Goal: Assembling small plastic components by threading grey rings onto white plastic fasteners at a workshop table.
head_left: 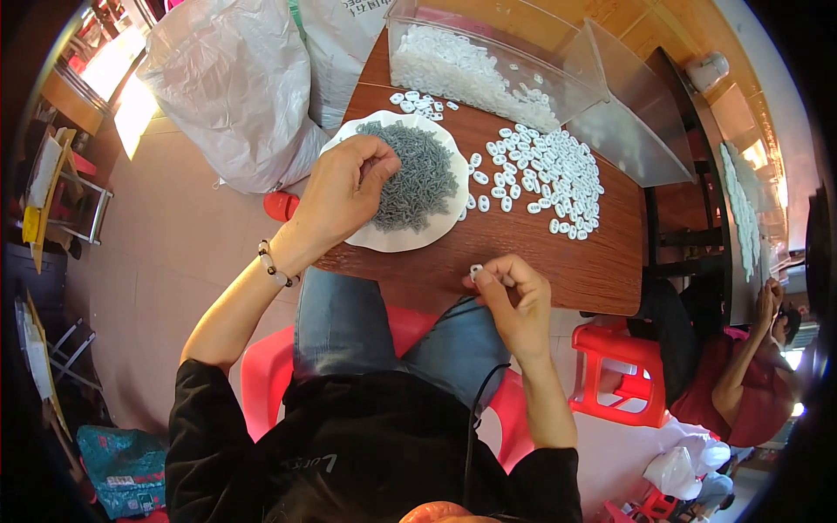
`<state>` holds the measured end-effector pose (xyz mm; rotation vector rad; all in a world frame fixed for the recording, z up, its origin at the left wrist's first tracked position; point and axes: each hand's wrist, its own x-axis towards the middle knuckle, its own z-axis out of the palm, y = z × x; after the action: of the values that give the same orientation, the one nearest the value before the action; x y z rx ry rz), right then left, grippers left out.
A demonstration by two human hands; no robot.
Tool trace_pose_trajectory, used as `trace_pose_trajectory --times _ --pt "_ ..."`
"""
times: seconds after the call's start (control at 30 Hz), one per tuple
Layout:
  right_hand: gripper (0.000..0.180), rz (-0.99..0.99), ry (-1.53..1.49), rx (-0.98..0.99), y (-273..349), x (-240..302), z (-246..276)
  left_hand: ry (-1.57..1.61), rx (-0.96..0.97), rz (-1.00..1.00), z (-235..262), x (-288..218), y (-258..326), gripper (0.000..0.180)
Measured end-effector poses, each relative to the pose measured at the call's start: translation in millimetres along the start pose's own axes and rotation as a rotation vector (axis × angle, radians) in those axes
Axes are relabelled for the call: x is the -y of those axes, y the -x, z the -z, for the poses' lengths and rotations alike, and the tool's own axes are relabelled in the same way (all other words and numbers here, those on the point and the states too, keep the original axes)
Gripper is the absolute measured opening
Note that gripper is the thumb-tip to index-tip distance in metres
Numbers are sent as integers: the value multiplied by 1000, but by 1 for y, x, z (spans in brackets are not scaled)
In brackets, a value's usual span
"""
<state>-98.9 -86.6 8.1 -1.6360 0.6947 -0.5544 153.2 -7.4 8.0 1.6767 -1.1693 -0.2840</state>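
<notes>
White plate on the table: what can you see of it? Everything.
The plate is white, roundish, wavy-rimmed and smooth, perhaps plastic or ceramic. It sits upright at the left of the brown table, heaped with small grey pieces. The left hand is over its left part, hiding some rim; whether they touch can't be told.
</notes>
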Motion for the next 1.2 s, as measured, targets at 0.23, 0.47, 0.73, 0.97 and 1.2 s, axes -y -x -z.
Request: trace_pose_trajectory --times 0.23,0.47,0.73,0.97,1.2 --pt "7 -90 -168 80 -52 20 -15 -23 -131 -250 -7 -8 7 6" --pt "23 -31 -170 79 -54 29 -34 230 28 32 -12 -25 33 6" --pt "14 186 240 0 -16 21 -31 363 234 222 -23 -40 55 12" --pt "14 200 299 -65 -1 19 -27 423 222 220 -37 -40 69 13" --pt "10 -59 1 5 1 14 -23 224 88 -9 -43 -42 78 8"
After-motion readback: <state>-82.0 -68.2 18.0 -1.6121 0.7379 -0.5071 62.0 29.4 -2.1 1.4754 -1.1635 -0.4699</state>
